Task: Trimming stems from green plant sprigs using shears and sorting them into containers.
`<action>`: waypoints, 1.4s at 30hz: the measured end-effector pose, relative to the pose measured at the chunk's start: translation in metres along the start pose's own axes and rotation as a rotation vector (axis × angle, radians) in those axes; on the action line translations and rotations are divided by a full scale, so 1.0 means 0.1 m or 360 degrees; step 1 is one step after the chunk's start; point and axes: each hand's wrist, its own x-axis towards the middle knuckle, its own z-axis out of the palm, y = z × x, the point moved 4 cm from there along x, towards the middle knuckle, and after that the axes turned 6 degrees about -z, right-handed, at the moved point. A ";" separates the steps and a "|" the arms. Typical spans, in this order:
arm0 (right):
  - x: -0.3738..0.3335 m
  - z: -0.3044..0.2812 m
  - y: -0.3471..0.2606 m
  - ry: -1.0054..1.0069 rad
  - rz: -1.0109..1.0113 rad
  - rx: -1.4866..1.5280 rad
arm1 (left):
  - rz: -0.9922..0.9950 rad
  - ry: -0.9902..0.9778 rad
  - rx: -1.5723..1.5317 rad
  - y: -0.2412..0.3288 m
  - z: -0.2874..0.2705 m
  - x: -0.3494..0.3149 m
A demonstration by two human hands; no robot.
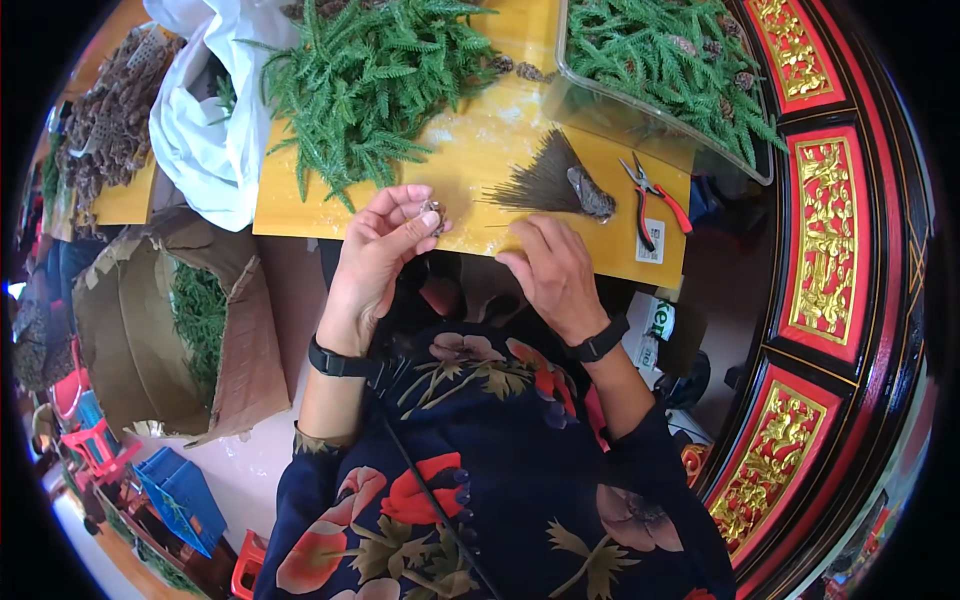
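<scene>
One small brown pinecone sits pinched between thumb and fingertips of the person's left hand, which angles inward. The right hand, back upward, fingers half curled, is at the table's near edge; whether it grips anything cannot be determined. Bare yellow tabletop extends ahead, bounded rightward by a dark wire bundle, farther off by green sprigs.

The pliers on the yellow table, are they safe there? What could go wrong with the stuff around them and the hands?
The pliers lie near the right edge of the yellow table, so a bump might knock them off. The fan of thin strands is close to the right hand; its ends might prick. The small pine cone in the left hand could slip.
</scene>
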 end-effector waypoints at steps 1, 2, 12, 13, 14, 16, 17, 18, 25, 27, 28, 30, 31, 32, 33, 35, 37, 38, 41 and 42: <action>0.00 0.01 -0.01 -0.0001 0.0011 -0.0010 | -0.0002 -0.0002 0.0004 0.00 0.01 0.00; -0.01 0.02 -0.02 -0.0002 0.0020 -0.0019 | -0.0003 -0.0004 0.0007 0.01 0.02 0.00; -0.14 0.10 -0.01 -0.0026 -0.0109 -0.0138 | -0.0014 -0.0029 0.0000 -0.03 0.00 -0.01; -0.16 0.12 0.01 0.0015 -0.0157 -0.0162 | -0.0012 -0.0037 -0.0006 -0.03 0.02 -0.02; -0.18 0.13 0.02 0.0056 -0.0205 -0.0187 | -0.0011 -0.0044 -0.0011 -0.02 0.04 -0.03; -0.24 0.18 0.04 0.0100 -0.0253 -0.0207 | -0.0010 -0.0048 -0.0013 -0.01 0.07 -0.06; -0.28 0.19 0.06 0.0143 -0.0278 -0.0215 | 0.0005 -0.0073 -0.0031 0.00 0.09 -0.07; -0.31 0.19 0.07 0.0186 -0.0305 -0.0221 | 0.0021 -0.0096 -0.0050 0.01 0.10 -0.09; -0.28 0.09 0.08 0.0426 -0.0303 -0.0105 | 0.0188 -0.0212 0.0020 0.10 0.22 -0.19; -0.21 -0.04 0.06 0.0571 -0.0259 0.0057 | 0.0247 -0.0226 0.0088 0.11 0.26 -0.20; -0.19 -0.07 0.02 0.0574 -0.0253 0.0052 | 0.0244 -0.0232 0.0091 0.11 0.28 -0.21; -0.16 -0.12 -0.02 0.0578 0.0254 0.0661 | 0.0253 -0.0272 0.0067 0.13 0.34 -0.21; -0.13 -0.12 -0.04 0.0573 0.0508 0.0963 | 0.0259 -0.0293 0.0055 0.14 0.37 -0.21; -0.06 -0.17 -0.10 0.0580 0.0511 0.0958 | 0.0257 -0.0301 0.0058 0.15 0.39 -0.21; 0.04 -0.24 -0.19 0.0599 0.0433 0.0945 | 0.0248 -0.0315 0.0029 0.17 0.40 -0.23; 0.13 -0.34 -0.31 0.0642 0.0290 0.0896 | 0.0219 -0.0366 -0.0035 0.17 0.42 -0.22; 0.13 -0.36 -0.32 0.0596 0.0273 0.0908 | 0.0185 -0.0394 -0.0105 0.16 0.41 -0.21; 0.13 -0.36 -0.32 0.0547 0.0253 0.0922 | 0.0154 -0.0418 -0.0177 0.15 0.41 -0.21; 0.14 -0.40 -0.37 0.0512 0.0244 0.0918 | 0.0117 -0.0459 -0.0268 0.14 0.40 -0.19; 0.16 -0.42 -0.40 0.0525 0.0253 0.0899 | 0.0114 -0.0475 -0.0288 0.14 0.40 -0.19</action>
